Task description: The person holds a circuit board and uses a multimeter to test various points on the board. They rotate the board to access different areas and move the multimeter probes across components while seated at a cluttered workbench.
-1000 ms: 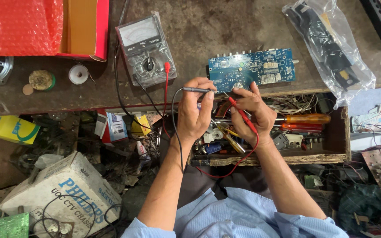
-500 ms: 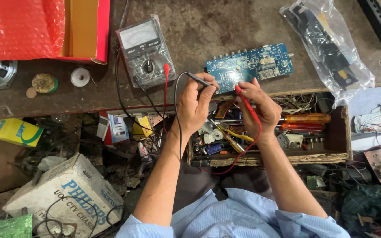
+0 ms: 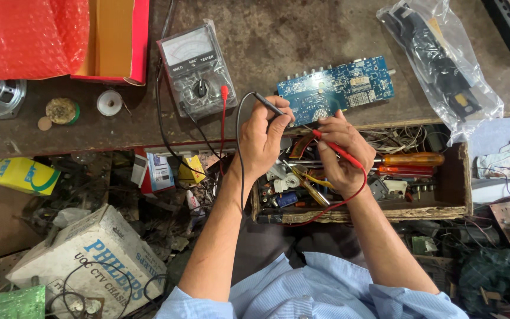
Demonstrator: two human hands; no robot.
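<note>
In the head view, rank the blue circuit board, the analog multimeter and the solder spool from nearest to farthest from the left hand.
1. Blue circuit board, just right of the left hand.
2. Analog multimeter, up to its left.
3. Solder spool, far left on the bench.

left hand: black probe raised to the blue circuit board (near edge)
right hand: red probe moved up to the board

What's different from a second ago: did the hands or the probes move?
Both hands moved up from over the open drawer to the near edge of the blue circuit board. The left hand brought the black probe there, the right hand the red probe. Both grips unchanged; the meter stayed put.
</note>
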